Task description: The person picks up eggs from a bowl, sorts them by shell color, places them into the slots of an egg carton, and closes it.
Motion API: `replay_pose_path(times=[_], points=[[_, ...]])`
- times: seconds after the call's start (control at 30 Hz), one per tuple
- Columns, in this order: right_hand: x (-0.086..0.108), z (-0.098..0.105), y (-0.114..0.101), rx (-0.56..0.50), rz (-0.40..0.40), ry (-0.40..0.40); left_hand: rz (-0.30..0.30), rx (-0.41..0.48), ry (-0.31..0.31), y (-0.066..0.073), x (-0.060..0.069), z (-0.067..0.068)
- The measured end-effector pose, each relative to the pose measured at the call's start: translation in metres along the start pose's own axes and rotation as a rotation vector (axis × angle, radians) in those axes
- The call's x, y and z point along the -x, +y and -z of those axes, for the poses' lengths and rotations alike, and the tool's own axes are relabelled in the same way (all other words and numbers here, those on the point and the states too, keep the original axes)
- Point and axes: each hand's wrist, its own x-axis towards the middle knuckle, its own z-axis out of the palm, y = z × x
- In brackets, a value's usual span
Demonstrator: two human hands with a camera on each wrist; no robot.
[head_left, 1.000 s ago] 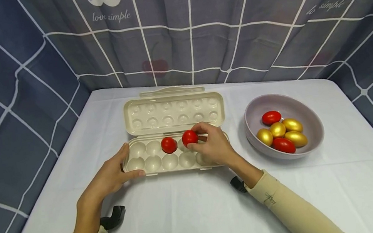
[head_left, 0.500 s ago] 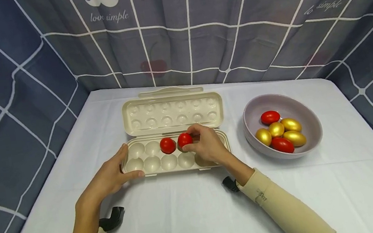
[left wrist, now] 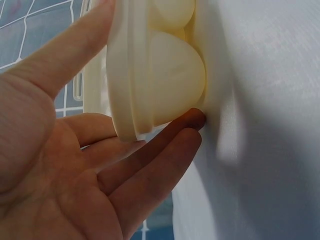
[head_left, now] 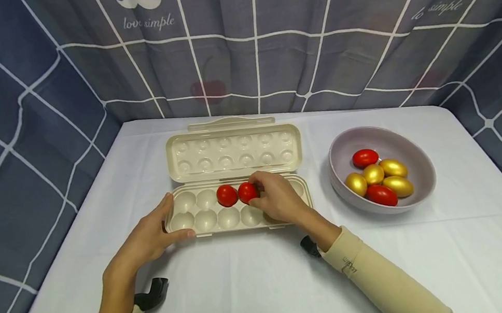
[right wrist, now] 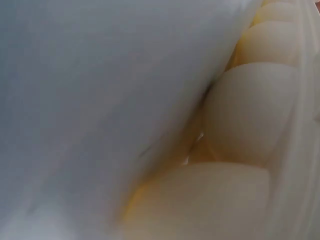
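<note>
In the head view, a cream plastic egg carton (head_left: 204, 220) lies with its lid (head_left: 234, 152) laid back. My left hand (head_left: 149, 232) holds the carton's left end, thumb along the front edge and fingers at the side; the left wrist view shows these fingers (left wrist: 165, 155) touching the rounded underside of a cup. One red egg (head_left: 227, 195) sits in a back-row cup. Beside it, my right hand (head_left: 279, 196) pinches another red egg (head_left: 247, 192) that stands in or just over the neighbouring cup. The hand hides the cups behind it.
Right of the carton stands a mauve bowl (head_left: 413, 157) with several gold eggs (head_left: 393, 167) and two red eggs (head_left: 381, 195). A white cloth (head_left: 249, 292) covers the table. Checked curtains (head_left: 239, 58) hang behind it and at both sides.
My right hand has brought its red egg left and down to the cup beside the first red egg. The left hand has stayed at the carton's end.
</note>
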Motion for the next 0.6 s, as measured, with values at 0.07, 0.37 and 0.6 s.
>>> replay_pose_path(times=[0.07, 0.37, 0.6], points=[[0.001, 0.001, 0.0, -0.011, 0.011, -0.001, -0.001, -0.004, 0.002, 0.0, 0.0, 0.0], [0.003, 0.004, 0.008, -0.173, 0.021, -0.022, -0.006, -0.012, 0.002, 0.001, 0.0, 0.0], [0.003, 0.006, 0.012, -0.23, 0.014, -0.072, -0.008, -0.013, 0.005, 0.001, 0.0, 0.0]])
